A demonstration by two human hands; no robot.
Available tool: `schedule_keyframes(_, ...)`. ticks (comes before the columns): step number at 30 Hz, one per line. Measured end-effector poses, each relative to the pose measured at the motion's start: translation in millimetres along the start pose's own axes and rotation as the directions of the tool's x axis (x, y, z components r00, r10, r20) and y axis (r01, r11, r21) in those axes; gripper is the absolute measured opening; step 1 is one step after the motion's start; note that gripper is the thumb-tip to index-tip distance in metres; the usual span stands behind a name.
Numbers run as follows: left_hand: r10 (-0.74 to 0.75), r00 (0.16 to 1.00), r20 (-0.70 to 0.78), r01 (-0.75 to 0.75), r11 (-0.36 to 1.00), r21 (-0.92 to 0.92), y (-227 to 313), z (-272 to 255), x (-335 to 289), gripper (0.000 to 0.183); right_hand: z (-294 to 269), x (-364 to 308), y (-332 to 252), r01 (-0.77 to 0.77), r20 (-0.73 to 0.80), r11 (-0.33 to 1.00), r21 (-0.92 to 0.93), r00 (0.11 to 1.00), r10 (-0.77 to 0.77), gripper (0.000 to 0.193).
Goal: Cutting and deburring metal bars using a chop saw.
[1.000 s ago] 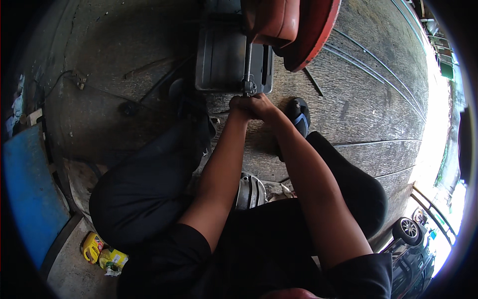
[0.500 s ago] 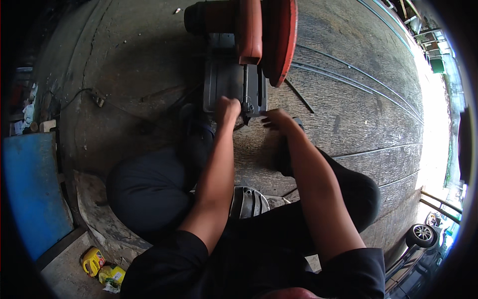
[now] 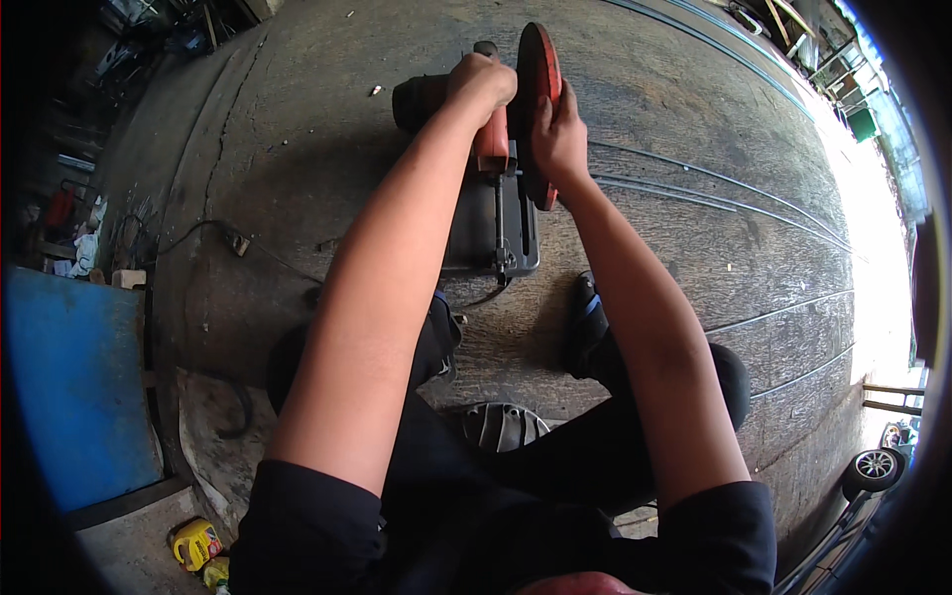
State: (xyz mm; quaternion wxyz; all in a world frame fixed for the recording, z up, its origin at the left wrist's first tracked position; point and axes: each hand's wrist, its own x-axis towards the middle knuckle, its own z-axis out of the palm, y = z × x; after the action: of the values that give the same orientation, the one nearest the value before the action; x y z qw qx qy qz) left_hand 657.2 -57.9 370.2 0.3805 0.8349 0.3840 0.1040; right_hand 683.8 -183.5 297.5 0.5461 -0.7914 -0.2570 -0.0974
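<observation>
A cut-off saw with a red body, a dark motor end and a grey base (image 3: 458,256) stands on the floor in front of me. My left hand (image 3: 483,81) is closed around the top of its red handle (image 3: 492,149). Against the outer side of the round red blade guard (image 3: 538,69) lies my right hand (image 3: 559,141), its thumb and fingers stretched out and apart. Below the handle, a threaded vise rod (image 3: 500,223) runs along the base. The blade itself is hidden by the guard.
Long thin metal bars (image 3: 684,193) lie on the floor at the right. A power cord with a plug (image 3: 238,243) and a blue panel (image 3: 84,382) are at the left. My shoes (image 3: 585,312) flank the base's near end. A ribbed metal part (image 3: 501,426) sits between my legs.
Both hands have moved up and away from the near end of the base. The left has taken hold of the handle; the right has come onto the guard. The view has shifted.
</observation>
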Motion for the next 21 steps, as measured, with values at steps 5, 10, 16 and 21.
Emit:
schedule_keyframes(5, 0.092, 0.989, 0.119, -0.105, 0.988, 0.110, 16, -4, 49, 0.044, 2, 42, -3, -0.034, 0.102, 0.997, -0.063, 0.994, 0.040, 0.053)
schedule_keyframes(10, -0.114, 0.899, 0.423, 0.020, 0.975, 0.221, 37, -3, 93, 0.044, 9, 60, -11, 0.060, -0.002, 0.988, -0.140, 0.998, -0.060, 0.052)
schedule_keyframes(16, 0.111, 0.923, 0.369, -0.301, 0.804, 0.512, 43, -13, 96, 0.031, 11, 65, -7, 0.213, -0.011, 0.961, -0.177, 0.976, -0.219, 0.050)
schedule_keyframes(21, 0.059, 0.984, 0.169, -0.113, 0.935, 0.336, 43, -17, 72, 0.034, 6, 74, -15, 0.030, 0.066, 0.983, -0.180, 0.998, -0.018, 0.051)
